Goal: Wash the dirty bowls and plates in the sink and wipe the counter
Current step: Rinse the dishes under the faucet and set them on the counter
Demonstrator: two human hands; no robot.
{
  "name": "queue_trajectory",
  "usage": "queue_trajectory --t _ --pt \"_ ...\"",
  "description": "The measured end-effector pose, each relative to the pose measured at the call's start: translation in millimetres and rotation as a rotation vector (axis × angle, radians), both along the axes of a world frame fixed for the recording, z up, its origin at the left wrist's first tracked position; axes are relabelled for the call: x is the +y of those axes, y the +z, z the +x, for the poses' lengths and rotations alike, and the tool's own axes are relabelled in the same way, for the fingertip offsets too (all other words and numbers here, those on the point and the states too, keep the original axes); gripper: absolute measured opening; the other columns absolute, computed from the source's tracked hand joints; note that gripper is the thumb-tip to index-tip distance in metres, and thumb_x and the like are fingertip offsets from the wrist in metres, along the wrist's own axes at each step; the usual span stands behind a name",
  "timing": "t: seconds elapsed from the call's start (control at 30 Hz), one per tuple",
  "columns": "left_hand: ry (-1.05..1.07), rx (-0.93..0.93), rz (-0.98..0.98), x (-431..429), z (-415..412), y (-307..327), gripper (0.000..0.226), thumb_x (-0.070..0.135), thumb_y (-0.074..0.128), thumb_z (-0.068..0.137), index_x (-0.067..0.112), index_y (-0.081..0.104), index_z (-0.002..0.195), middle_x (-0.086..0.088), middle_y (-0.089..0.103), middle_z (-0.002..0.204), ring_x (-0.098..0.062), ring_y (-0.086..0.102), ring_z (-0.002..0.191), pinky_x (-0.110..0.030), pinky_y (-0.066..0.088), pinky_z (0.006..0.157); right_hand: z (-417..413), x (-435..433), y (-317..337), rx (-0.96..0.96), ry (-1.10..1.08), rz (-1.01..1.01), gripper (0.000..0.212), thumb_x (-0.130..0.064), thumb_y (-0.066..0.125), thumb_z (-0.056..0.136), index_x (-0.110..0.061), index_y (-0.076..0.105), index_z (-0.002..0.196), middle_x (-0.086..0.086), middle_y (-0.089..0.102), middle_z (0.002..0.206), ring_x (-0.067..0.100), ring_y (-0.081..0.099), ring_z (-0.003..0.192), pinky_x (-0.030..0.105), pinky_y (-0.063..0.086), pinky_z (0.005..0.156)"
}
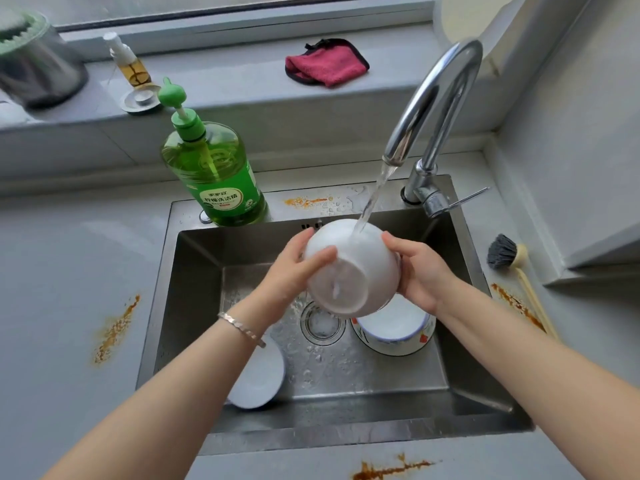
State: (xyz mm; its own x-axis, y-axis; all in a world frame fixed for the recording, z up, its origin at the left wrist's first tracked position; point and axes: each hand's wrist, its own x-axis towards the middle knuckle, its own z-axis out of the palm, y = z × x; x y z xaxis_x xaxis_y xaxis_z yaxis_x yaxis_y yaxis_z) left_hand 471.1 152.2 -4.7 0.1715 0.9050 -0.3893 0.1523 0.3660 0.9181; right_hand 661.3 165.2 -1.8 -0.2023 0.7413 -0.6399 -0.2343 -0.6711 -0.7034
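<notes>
**A:** We are holding the white bowl (349,268) bottom-up over the sink (346,372), right in the stream (372,199) running from the faucet (433,109).

**B:** Yes. Our left hand (301,261) is gripping the bowl's left side, fingers curled over the far edge and thumb lying across the outside. Our right hand (419,271) is cupping the opposite side, with its fingers wrapping behind, where we cannot see the tips.

**A:** The water is striking only the outer wall. So we are thinking this rinse wants a slow turn between both palms, bringing the foot ring and then the inside under the flow.

**B:** We are also judging the wet glaze to be slippery. Staying low over the basin seems wise, because the patterned bowl (394,327) is sitting just beneath and the small white bowl (258,379) is leaning at the near-left corner.

**A:** The orange stains (117,330) are waiting on the counter (52,271), and the red cloth (327,65) is lying on the sill (242,84) for that job.
</notes>
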Motion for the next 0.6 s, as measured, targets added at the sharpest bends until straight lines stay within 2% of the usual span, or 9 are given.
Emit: queue_trajectory --t 0.03,0.07,0.13,0.23,0.33,0.4,0.47,0.6 --pt "0.017 -0.1 -0.072 0.3 -5.7 -0.6 0.064 0.045 0.071 0.065 0.025 0.055 0.124 0.001 0.064 0.117 -0.016 0.064 0.102 -0.031 0.054 0.076 3.8 0.9 -2.1 0.062 -0.019 -0.057 0.028 -0.034 0.046 0.093 -0.016 0.066 0.089 0.0 0.065 0.075 0.019 0.058 0.071 0.031 0.042 0.066" --pt "0.019 -0.123 -0.113 -0.7 -10.2 -1.5 0.056 0.041 0.074 0.064 0.025 0.062 0.115 0.0 0.07 0.106 -0.016 0.068 0.091 -0.029 0.055 0.064 7.1 0.7 -4.5 0.113 -0.036 -0.108 0.028 -0.037 0.045 0.093 -0.017 0.065 0.089 0.0 0.064 0.073 0.02 0.058 0.07 0.032 0.043 0.067" --pt "0.039 -0.089 -0.165 -3.2 -13.2 -6.2 0.048 0.034 0.081 0.062 0.023 0.067 0.106 -0.001 0.072 0.098 -0.016 0.07 0.082 -0.026 0.055 0.056 10.5 -1.4 -9.6 0.16 -0.016 -0.172 0.031 -0.042 0.041 0.094 -0.02 0.063 0.088 0.0 0.064 0.071 0.02 0.059 0.066 0.033 0.042 0.067" --pt "0.128 -0.027 -0.271 -1.8 -6.5 -9.6 0.04 0.039 0.077 0.067 0.02 0.068 0.1 -0.004 0.072 0.095 -0.015 0.07 0.076 -0.028 0.055 0.054 10.1 -5.8 -17.5 0.031 0.121 -0.113 0.035 -0.048 0.044 0.09 -0.022 0.064 0.104 0.001 0.068 0.088 0.017 0.06 0.075 0.031 0.043 0.068" --pt "0.135 0.048 -0.304 5.4 7.3 -7.2 0.036 0.037 0.078 0.069 0.019 0.067 0.097 -0.003 0.072 0.092 -0.016 0.071 0.075 -0.032 0.058 0.056 14.3 -8.6 -20.1 -0.098 0.127 -0.044 0.055 -0.052 0.061 0.069 -0.022 0.061 0.115 0.002 0.067 0.106 0.019 0.061 0.091 0.033 0.049 0.072" --pt "0.096 0.085 -0.276 9.9 19.8 -2.2 0.038 0.036 0.08 0.068 0.018 0.066 0.098 -0.002 0.071 0.094 -0.016 0.071 0.077 -0.032 0.059 0.057 23.1 -11.9 -22.0 -0.157 0.117 -0.007 0.058 -0.051 0.066 0.059 -0.022 0.061 0.109 0.002 0.067 0.104 0.018 0.063 0.091 0.031 0.053 0.064" --pt "0.053 0.169 -0.221 13.9 30.4 2.3 0.047 0.037 0.081 0.066 0.016 0.066 0.105 -0.003 0.07 0.098 -0.018 0.069 0.084 -0.034 0.059 0.061 32.7 -16.7 -25.0 -0.181 0.126 0.002 0.054 -0.047 0.068 0.059 -0.022 0.06 0.106 0.001 0.067 0.1 0.016 0.064 0.087 0.028 0.053 0.057" --pt "0.029 0.212 -0.186 9.5 30.8 3.7 0.056 0.036 0.084 0.062 0.014 0.064 0.11 -0.003 0.069 0.101 -0.022 0.067 0.091 -0.047 0.058 0.071 40.6 -24.9 -32.4 -0.141 0.164 -0.042 0.06 -0.043 0.07 0.062 -0.016 0.058 0.114 0.006 0.067 0.102 0.021 0.066 0.084 0.032 0.054 0.061"
